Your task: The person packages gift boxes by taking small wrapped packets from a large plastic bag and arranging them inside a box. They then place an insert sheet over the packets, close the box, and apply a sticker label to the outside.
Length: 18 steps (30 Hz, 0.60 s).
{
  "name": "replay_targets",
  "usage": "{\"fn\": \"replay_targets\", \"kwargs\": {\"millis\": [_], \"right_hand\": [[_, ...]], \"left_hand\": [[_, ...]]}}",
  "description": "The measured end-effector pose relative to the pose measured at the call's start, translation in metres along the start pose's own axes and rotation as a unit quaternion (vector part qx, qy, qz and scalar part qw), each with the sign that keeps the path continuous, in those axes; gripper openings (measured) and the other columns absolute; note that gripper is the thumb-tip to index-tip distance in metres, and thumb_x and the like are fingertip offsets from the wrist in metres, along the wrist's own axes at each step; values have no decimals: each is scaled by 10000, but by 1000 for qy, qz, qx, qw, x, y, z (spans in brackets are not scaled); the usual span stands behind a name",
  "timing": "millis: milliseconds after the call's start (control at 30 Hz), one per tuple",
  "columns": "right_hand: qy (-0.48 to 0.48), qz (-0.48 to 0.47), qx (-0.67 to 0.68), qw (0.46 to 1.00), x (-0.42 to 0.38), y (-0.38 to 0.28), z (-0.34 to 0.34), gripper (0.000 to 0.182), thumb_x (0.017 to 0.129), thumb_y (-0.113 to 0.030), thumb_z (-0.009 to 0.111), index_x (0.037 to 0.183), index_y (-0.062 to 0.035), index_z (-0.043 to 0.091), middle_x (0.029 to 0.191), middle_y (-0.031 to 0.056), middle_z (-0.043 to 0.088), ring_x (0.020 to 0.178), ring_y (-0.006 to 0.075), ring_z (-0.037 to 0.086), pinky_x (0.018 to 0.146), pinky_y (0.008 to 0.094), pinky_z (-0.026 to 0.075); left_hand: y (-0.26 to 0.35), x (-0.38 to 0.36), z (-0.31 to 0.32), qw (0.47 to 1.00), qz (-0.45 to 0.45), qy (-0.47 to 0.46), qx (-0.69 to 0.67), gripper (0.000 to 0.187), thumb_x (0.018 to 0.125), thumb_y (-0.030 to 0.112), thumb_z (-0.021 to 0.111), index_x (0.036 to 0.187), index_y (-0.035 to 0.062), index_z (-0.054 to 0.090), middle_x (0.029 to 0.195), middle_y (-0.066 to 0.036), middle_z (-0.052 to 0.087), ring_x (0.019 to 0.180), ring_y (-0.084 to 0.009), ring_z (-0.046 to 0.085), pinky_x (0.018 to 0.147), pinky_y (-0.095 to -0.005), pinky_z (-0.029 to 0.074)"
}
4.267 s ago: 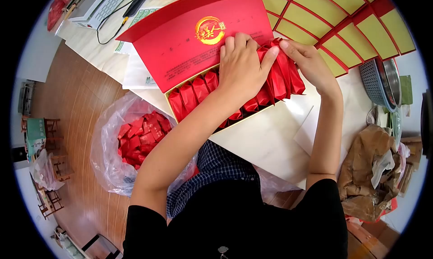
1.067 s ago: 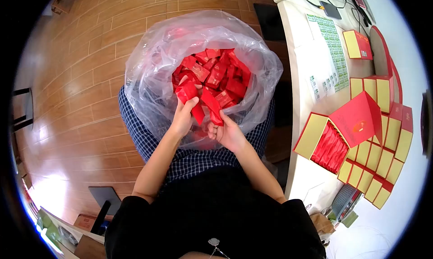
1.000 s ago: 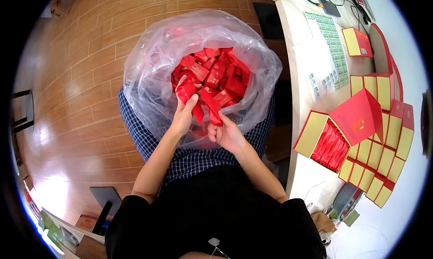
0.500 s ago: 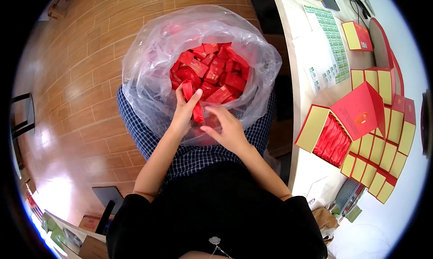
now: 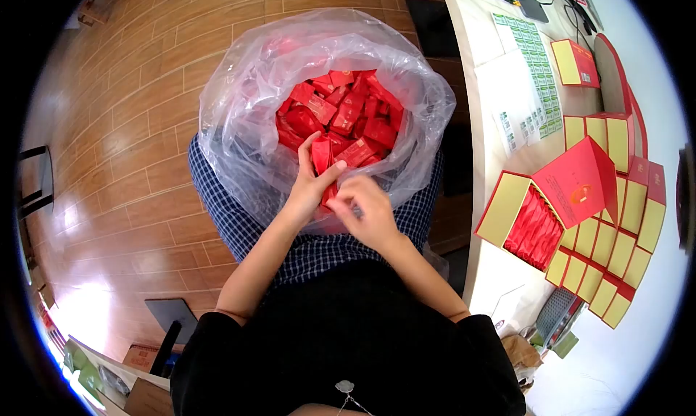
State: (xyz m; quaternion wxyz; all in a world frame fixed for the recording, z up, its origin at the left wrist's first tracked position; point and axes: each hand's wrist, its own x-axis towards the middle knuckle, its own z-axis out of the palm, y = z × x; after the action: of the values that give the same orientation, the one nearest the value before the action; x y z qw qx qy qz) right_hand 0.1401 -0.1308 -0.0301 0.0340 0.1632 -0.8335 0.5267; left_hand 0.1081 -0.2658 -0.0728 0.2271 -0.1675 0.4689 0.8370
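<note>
In the head view, my left hand [image 5: 308,188] is closed around a small red packet [image 5: 322,155], with the thumb lying across it. My right hand [image 5: 366,209] has its fingers curled at the lower end of that packet; slight blur hides the exact grip. Both hands are over the near rim of a large clear plastic bag [image 5: 239,119] between my knees. Inside the bag lies a heap of similar red packets [image 5: 348,111] with gold print.
On the white table [image 5: 493,271] at right stands an open red and yellow box [image 5: 504,206] filled with a row of red packets [image 5: 533,231]. Stacked boxes [image 5: 605,246], a sticker sheet [image 5: 533,68] and a phone-like black device [image 5: 531,7] are there too. Wooden flooring [image 5: 138,162] spreads left.
My left hand has shifted slightly right with the red packet. My right hand has gone from spread fingers to curled ones and come up to the packet's lower end.
</note>
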Motion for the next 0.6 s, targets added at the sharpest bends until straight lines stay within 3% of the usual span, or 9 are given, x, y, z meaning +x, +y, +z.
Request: {"fn": "replay_targets", "kwargs": {"millis": [33, 100, 133, 233, 367, 433, 500, 533, 600], "right_hand": [[32, 96, 48, 994, 4, -5, -4, 196, 789, -104, 717, 931, -20, 612, 946, 117, 609, 821, 293, 615, 759, 365, 497], [118, 54, -42, 991, 22, 1, -11, 261, 791, -104, 715, 1018, -10, 628, 1016, 141, 622, 913, 312, 622, 884, 392, 474], [99, 60, -59, 991, 28, 0, -18, 304, 790, -96, 713, 1070, -12, 629, 1053, 151, 631, 977, 323, 617, 964, 406, 439], [43, -2, -78, 996, 25, 14, -25, 260, 806, -47, 701, 1053, 5, 641, 1049, 151, 638, 978, 297, 620, 860, 337, 487], [77, 37, -55, 995, 23, 9, -39, 145, 831, -21, 665, 971, 13, 668, 977, 157, 656, 914, 262, 639, 779, 300, 512], [110, 40, -68, 991, 20, -4, -49, 165, 888, -29, 597, 1034, 23, 653, 994, 147, 649, 901, 233, 636, 764, 287, 513], [158, 172, 83, 969, 15, -22, -63, 243, 915, -83, 556, 1135, 11, 598, 992, 152, 631, 892, 258, 639, 793, 332, 512], [137, 126, 5, 983, 7, -24, -72, 371, 931, -151, 543, 1275, -15, 514, 1055, 156, 601, 920, 247, 622, 795, 330, 508], [100, 173, -49, 979, -1, -61, -92, 611, 895, -196, 607, 1405, 7, 339, 1252, 230, 531, 1038, 336, 603, 835, 378, 501]], "left_hand": [[-1, 0, -1, 1000, 0, -1, -1, 753, 845, 142, 702, 1427, 134, 224, 1255, -118, 462, 1106, -194, 506, 931, -332, 442], [0, -3, 0, 979, 119, -62, 154, 795, 811, 88, 697, 1440, 112, 212, 1291, -145, 448, 1155, -208, 491, 968, -338, 426], [3, -7, 2, 980, 78, -69, 167, 824, 777, 67, 696, 1441, 104, 210, 1311, -160, 441, 1184, -223, 482, 989, -339, 411], [4, -14, 15, 961, 133, -86, 227, 841, 761, 71, 713, 1439, 96, 215, 1324, -176, 434, 1200, -240, 475, 1004, -352, 399], [1, -16, 29, 915, 200, -106, 333, 938, 730, 65, 739, 1467, 71, 158, 1343, -200, 417, 1224, -286, 470, 1025, -381, 383], [4, -18, 41, 927, 194, -120, 298, 964, 724, 53, 741, 1474, 69, 136, 1353, -205, 407, 1223, -290, 473, 1022, -384, 388], [10, -19, 60, 919, 241, -120, 288, 1030, 706, 27, 754, 1482, 46, 77, 1378, -223, 370, 1223, -302, 479, 1012, -399, 402], [12, -21, 73, 918, 258, -118, 277, 1037, 706, 30, 759, 1480, 34, 68, 1359, -227, 376, 1214, -309, 481, 1004, -404, 409], [6, -22, 97, 906, 289, -103, 293, 1068, 703, 58, 784, 1473, 6, 46, 1282, -247, 396, 1196, -356, 464, 987, -439, 410]]}}
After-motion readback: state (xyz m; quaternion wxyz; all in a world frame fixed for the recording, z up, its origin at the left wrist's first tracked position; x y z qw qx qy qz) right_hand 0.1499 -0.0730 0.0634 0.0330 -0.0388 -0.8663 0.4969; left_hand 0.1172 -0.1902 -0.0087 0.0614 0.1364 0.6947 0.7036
